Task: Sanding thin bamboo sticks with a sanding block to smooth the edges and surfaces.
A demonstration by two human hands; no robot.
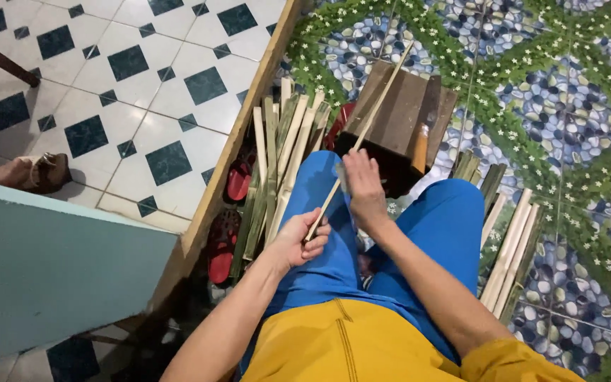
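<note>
Gripping the long thin pale bamboo strip [362,131] at its near end, the left hand [304,239] is clenched; the right hand [363,185] presses it mid-length. Dark wooden block [397,117] at twelve o'clock, split bamboo slats [277,163] at ten, red sandals [229,212] beside.

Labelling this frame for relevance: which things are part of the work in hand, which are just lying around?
In use:
left hand gripping thin bamboo strip
right hand holding a small blade on the strip
dark wooden block
split bamboo slats

Lying about:
red sandals
brown sandal
wooden floor beam
</note>
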